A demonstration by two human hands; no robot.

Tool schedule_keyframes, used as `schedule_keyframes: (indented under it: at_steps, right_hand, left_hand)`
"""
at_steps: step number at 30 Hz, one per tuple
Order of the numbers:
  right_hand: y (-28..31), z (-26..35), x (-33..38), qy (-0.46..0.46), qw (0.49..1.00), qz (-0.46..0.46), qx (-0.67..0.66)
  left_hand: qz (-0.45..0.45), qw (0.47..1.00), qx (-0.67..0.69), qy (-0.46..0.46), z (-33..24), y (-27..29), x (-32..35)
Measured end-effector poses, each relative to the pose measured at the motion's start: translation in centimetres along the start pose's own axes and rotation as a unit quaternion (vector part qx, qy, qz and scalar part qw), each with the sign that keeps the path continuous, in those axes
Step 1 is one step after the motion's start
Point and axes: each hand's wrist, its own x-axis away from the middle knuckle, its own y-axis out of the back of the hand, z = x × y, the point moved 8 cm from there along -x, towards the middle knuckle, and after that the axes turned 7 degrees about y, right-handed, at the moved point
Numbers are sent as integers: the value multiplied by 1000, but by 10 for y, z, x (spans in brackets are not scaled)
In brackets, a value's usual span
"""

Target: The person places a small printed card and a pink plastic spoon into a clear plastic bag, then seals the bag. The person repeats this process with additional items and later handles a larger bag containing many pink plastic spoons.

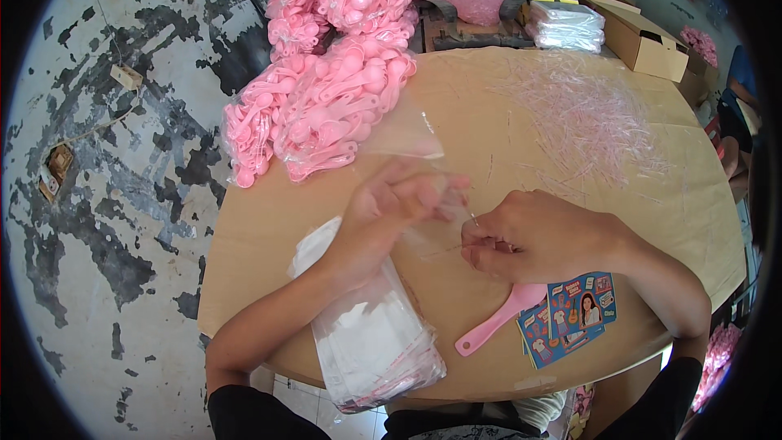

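Observation:
In front of my chest, a thin clear plastic bag (430, 241) stretches between my hands, its edges barely showing. My right hand (538, 232) is closed, with thumb and fingers pinching the bag's edge. Motion smears my left hand (407, 195) at the bag's other side, so its grip is unclear. A pink plastic spoon (498, 319) lies on the table below my right hand, its upper end partly covered by that hand. Beside it are several blue printed cards (570, 318), overlapping. Under my left forearm rests a stack of white packets in clear plastic (371, 350).
Big clear bags packed with pink spoons (338, 98) stand at the table's far left. Thin clear strips (590, 126) are scattered at the far right of the brown-covered table (277, 204). Behind sit bundled clear bags (566, 24) and a cardboard box (643, 41). Another person (737, 90) is at the right edge.

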Motion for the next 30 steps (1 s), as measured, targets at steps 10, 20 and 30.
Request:
schedule_keyframes:
  at_steps: [10,20,30]
  right_hand:
    - [10,16,24,-22,989,103,107]
    - [-4,0,93,-129,936,213,248]
    - [8,-41,84,-125,965,230,34]
  left_hand:
    - [27,998,-53,30,13,7,-2]
    - [12,997,-66,27,15,13,-2]
    - [19,993,-75,86,20,9,-4]
